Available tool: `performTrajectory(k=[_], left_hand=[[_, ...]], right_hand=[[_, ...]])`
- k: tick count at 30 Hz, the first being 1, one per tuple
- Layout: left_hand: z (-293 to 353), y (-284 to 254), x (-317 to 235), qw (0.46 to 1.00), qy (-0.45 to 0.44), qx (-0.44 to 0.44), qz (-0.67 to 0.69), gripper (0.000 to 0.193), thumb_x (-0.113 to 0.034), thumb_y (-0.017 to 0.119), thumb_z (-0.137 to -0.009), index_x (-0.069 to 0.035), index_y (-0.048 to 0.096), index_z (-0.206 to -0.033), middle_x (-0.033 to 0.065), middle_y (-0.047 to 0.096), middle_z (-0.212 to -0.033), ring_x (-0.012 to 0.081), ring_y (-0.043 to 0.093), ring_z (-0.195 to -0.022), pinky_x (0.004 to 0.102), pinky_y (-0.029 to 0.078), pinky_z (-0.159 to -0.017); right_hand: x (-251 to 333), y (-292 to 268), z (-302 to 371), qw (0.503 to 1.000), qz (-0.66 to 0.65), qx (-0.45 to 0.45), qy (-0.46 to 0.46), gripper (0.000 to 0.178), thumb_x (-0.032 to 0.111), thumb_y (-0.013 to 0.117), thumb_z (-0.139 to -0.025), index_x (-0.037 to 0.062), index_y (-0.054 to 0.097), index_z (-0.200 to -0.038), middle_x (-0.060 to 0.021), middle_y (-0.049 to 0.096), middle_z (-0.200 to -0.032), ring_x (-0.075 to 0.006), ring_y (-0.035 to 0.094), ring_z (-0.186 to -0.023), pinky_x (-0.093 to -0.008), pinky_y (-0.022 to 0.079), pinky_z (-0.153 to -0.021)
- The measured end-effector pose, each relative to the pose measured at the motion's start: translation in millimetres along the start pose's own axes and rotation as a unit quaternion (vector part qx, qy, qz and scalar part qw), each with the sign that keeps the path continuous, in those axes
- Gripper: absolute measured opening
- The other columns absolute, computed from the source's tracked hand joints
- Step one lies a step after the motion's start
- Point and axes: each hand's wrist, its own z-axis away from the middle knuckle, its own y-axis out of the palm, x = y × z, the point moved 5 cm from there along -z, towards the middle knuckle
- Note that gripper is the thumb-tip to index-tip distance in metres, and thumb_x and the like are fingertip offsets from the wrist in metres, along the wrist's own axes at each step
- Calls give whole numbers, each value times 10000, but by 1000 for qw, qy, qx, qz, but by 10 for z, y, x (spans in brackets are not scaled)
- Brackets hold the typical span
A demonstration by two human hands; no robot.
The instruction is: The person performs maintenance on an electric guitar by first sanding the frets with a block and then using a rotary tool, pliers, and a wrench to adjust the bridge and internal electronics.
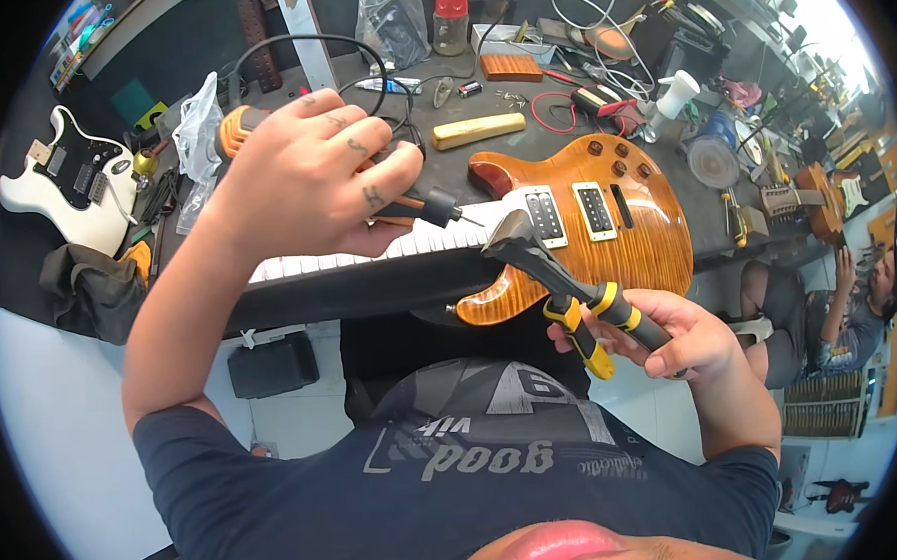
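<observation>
A rotary tool [437,208] and pliers [540,263] nose to nose above a guitar [651,221]

The left hand [314,176] is curled round the rotary tool's barrel, its thin bit [474,222] pointing to the right; the right hand [693,334] holds the pliers by their yellow-and-black handles [643,330], which stand apart. The bit ends just beside the pliers' dark head, and whether they touch I cannot tell. Both tools are over the guitar, which lies on the bench [444,168], its pale, fretted neck [427,241] running left

The pliers look stiff, dense and head-heavy, so the handles are the place to hold, well clear of the bit. The rotary tool probably has some weight at the rear and is best steadied near its nose; the bit looks slender enough to snap or skid. The guitar's glossy finish should scratch easily
</observation>
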Motion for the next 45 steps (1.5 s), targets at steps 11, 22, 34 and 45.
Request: performTrajectory(k=[11, 22, 34, 45], left_hand=[[76, -48, -6, 997, 53, -19, -47, 492, -430, 749, -768, -77, 689, -1105, 83, 640, -986, 253, 681, -789, 416, 559, -788], [49, -23, 28, 995, 62, 27, 68, 621, -362, 856, -608, -88, 640, -1122, 64, 616, -962, 264, 680, -813, 428, 548, -766], [18, 28, -25, 989, 78, 46, 121, 588, -344, 886, -565, -100, 617, -1027, 44, 550, -873, 262, 641, -760, 424, 511, -732], [90, 92, -33, 988, 61, 63, 127, 598, -358, 906, -577, -107, 635, -1047, 42, 576, -896, 270, 661, -800, 433, 543, -779]], right_hand=[[-316, 165, -75, 984, -166, 25, 62, 815, 261, 825, -838, -32, 488, -1519, -263, 500, -1475, -448, 287, -1575, -288, 406, -947], [-328, 31, -243, 997, -49, 54, 1, 1040, 325, 853, -812, -56, 354, -1641, -296, 297, -1719, -365, 223, -1641, -481, 120, -1320], [-482, -210, -183, 1000, -16, 14, 4, 836, 375, 910, -666, -37, 608, -1327, -19, 526, -1006, -105, 473, -812, -263, 355, -669], [-366, -202, -253, 999, -28, 32, -2, 846, 372, 856, -694, -68, 624, -1379, -118, 589, -1167, -228, 550, -1162, -314, 384, -948]])
